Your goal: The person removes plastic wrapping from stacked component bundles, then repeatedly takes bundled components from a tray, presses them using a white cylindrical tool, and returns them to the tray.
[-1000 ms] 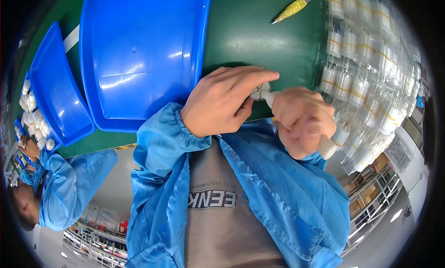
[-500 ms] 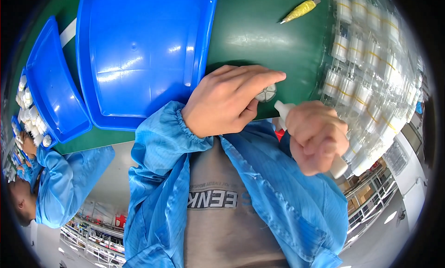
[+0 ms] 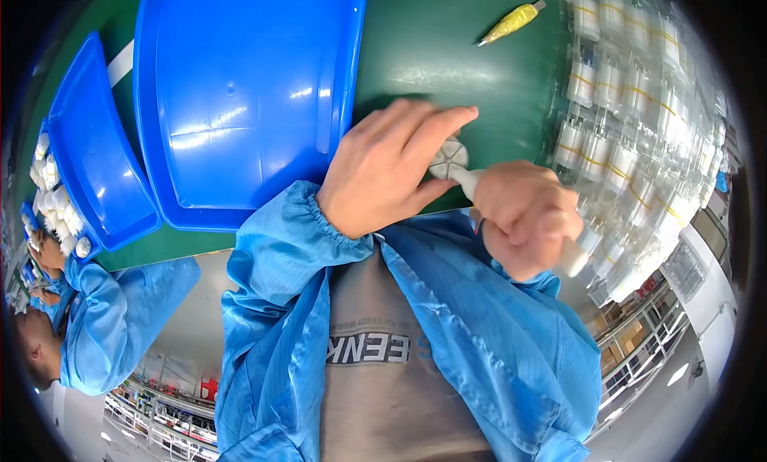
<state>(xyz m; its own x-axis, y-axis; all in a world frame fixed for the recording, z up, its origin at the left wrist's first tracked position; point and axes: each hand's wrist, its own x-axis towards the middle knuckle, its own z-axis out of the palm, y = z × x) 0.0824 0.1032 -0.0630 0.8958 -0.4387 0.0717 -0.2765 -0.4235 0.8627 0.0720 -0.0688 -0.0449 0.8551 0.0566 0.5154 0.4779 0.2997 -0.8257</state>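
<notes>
My left hand (image 3: pixel 391 166) is closed around a grey round piece (image 3: pixel 450 158) near the front edge of the table. Lines divide the piece's face into wedge-shaped segments, and my fingers cover its left side. My right hand (image 3: pixel 529 218) is wrapped in a fist around a white tapered tool (image 3: pixel 467 181). Its narrow end meets the lower right rim of the grey piece in this view, and its thick end (image 3: pixel 573 259) sticks out below the fist. The middle of the tool is hidden by my fingers.
A large blue tray (image 3: pixel 248 214) lies left of my hands, with a smaller blue tray (image 3: pixel 100 142) beyond it. A yellow cone-shaped item (image 3: pixel 511 24) lies on the green table (image 3: pixel 431 46). Clear-wrapped white cylinders (image 3: pixel 623 142) stand right. Another person (image 3: pixel 120 318) works at far left.
My right hand has moved left and slightly up, bringing the tool's narrow end to the grey piece. My left hand and the piece have shifted a little left.
</notes>
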